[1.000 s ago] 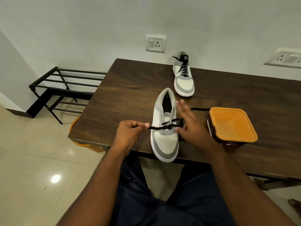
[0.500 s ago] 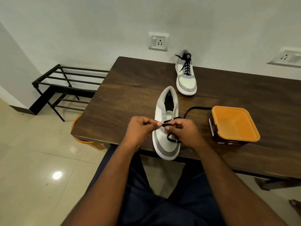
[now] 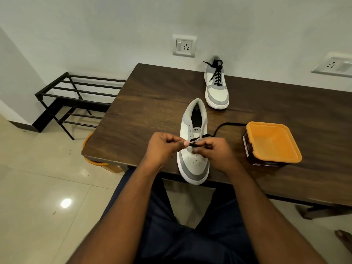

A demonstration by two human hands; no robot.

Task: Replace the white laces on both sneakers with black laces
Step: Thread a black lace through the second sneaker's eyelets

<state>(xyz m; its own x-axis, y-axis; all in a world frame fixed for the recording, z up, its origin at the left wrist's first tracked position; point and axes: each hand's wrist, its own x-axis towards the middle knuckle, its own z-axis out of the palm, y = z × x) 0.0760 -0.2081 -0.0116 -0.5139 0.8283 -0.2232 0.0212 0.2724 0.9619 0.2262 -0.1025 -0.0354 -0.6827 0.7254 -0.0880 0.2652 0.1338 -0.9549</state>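
Note:
A white and grey sneaker (image 3: 194, 162) lies at the front edge of the dark wooden table (image 3: 148, 103), toe toward me. A black lace (image 3: 226, 125) runs from its lower eyelets out to the right across the table. My left hand (image 3: 162, 149) pinches one end of the lace just left of the eyelets. My right hand (image 3: 215, 151) pinches the lace over the vamp, fingertips nearly meeting the left. A second sneaker (image 3: 217, 88) with black laces threaded through it stands at the back of the table by the wall.
An orange-lidded dark tub (image 3: 272, 143) stands right of the near sneaker. A black metal shoe rack (image 3: 76, 98) stands on the floor to the left. An orange bucket (image 3: 95, 162) peeks from under the table's corner. Wall sockets (image 3: 184, 45) are behind.
My hands came together over the near sneaker: the right hand, spread open before, now pinches the lace. The free lace on the right has slackened into a curve.

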